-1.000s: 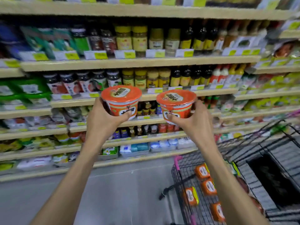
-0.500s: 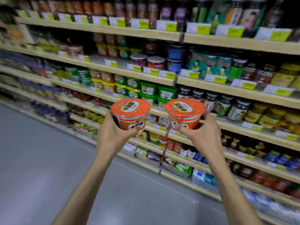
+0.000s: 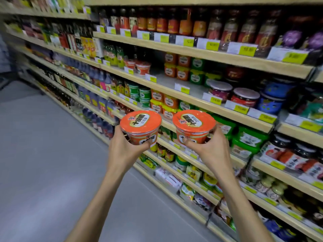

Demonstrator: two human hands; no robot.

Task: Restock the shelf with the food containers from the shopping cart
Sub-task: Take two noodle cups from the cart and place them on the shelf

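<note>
I hold two orange noodle bowls with orange lids in front of the shelving. My left hand (image 3: 125,150) grips the left bowl (image 3: 140,125) from below and behind, thumb across its front label. My right hand (image 3: 212,151) grips the right bowl (image 3: 194,124) the same way. Both bowls are upright and level, about a hand's width apart. Two similar orange-and-white bowls (image 3: 139,66) stand on a shelf (image 3: 167,83) higher up, with bare shelf board to their right. The shopping cart is out of view.
Long wooden shelves run from near right to far left, packed with sauce bottles (image 3: 174,21), orange and green tubs (image 3: 176,69) and jars (image 3: 244,96), with yellow price tags on the edges. Grey aisle floor (image 3: 43,154) lies to my left.
The view has swung left along the aisle, away from the cart, and nearer the shelving. Both hands still hold the bowls at chest height; the shelf with matching bowls has come into view.
</note>
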